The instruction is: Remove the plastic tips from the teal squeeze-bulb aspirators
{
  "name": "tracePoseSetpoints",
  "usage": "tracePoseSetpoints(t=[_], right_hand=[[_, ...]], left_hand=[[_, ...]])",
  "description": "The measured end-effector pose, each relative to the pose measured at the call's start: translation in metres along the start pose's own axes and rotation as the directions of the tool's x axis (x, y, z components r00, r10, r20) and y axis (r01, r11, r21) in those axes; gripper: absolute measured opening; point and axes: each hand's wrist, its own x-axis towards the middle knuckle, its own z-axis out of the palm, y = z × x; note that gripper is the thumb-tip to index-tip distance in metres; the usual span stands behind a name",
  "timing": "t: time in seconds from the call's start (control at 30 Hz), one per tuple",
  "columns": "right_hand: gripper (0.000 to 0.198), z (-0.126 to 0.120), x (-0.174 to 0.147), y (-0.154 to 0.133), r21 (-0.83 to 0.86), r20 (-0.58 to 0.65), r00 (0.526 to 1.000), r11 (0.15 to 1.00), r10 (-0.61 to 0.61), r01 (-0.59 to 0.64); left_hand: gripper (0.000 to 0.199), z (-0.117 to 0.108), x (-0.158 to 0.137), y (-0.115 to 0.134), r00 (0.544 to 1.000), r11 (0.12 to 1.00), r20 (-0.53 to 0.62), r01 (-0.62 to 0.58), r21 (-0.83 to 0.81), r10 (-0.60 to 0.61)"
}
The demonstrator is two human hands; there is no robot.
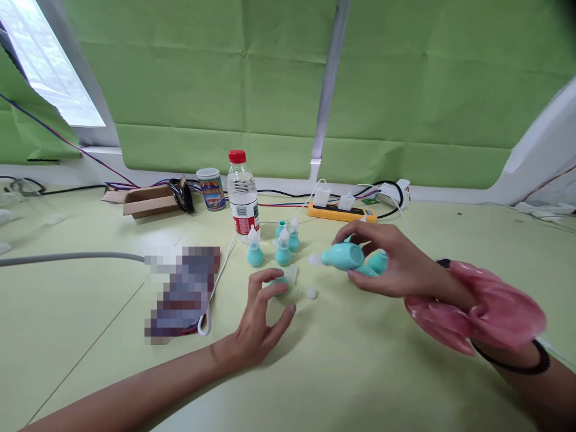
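My right hand (382, 258) is wrapped round a turquoise nasal aspirator bulb (344, 257), tilted sideways above the table with its narrow end to the left. A blurred whitish tip (314, 259) shows at that end. Partly behind this hand is more turquoise rubber (377, 263). My left hand (258, 321) has its fingers apart and bent over another turquoise bulb (278, 285) lying on the table; whether they touch is unclear. By it are a clear tip (291, 275) and a small white round piece (311, 292). Several assembled aspirators (255, 255) stand upright beyond.
A red-capped water bottle (243, 204) stands behind the aspirators, with a can (211, 189) to its left. Farther left is an open cardboard box (153, 203). A yellow power strip (342, 212) with plugs lies at the back. A pixelated flat object (184, 294) and white cable lie left.
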Motion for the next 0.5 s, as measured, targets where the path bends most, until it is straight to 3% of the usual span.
tracePoseSetpoints(t=[0.13,0.3,0.4,0.5], right_hand=[[0.035,-0.005,-0.007,-0.015,0.295,0.114,0.993,0.955,-0.035,-0.001],[0.036,0.010,-0.003,-0.010,0.549,0.230,0.965,0.836,-0.125,-0.022],[0.032,0.019,0.000,-0.005,0.609,0.251,0.960,0.791,-0.121,-0.060],[0.030,0.023,0.001,-0.006,0.551,0.291,0.952,0.830,-0.091,-0.089]], left_hand=[[0.038,-0.004,0.001,0.003,0.995,0.999,0.095,0.013,-0.035,-0.010],[0.014,-0.005,0.005,0.002,0.961,0.997,0.269,-0.049,-0.055,0.062],[0.023,-0.004,0.004,0.002,0.946,0.996,0.311,-0.091,-0.025,0.095],[0.029,-0.003,0.003,0.002,0.932,0.996,0.353,-0.086,0.003,0.080]])
